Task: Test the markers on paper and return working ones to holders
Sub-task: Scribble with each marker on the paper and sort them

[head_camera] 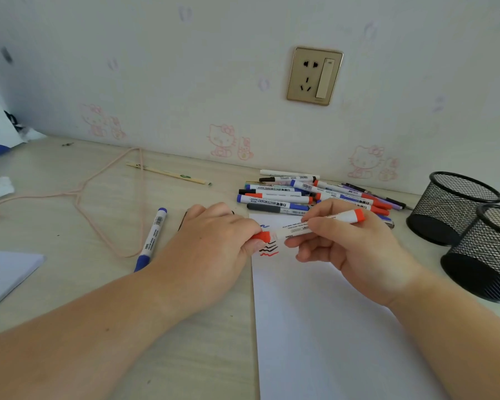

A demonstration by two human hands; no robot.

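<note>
White paper (315, 327) lies nearest, squiggled for testing, above it the left hand (214, 243) pinches the red cap (262, 236) while the right hand (350, 249) grips the marker (324, 223), apparently recapping, beyond them the pile (309, 194) and empty holders (456, 206).

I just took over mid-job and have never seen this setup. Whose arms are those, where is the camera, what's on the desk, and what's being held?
There is no machine: one head-worn camera looks down at a person's bare arms. The left hand pinches the red cap of a red marker, and the right hand grips its barrel, above a white paper with blue, black and red squiggles. Behind lies a pile of markers. Two black mesh holders stand at the right. A blue marker and a pink cord lie to the left.
</note>
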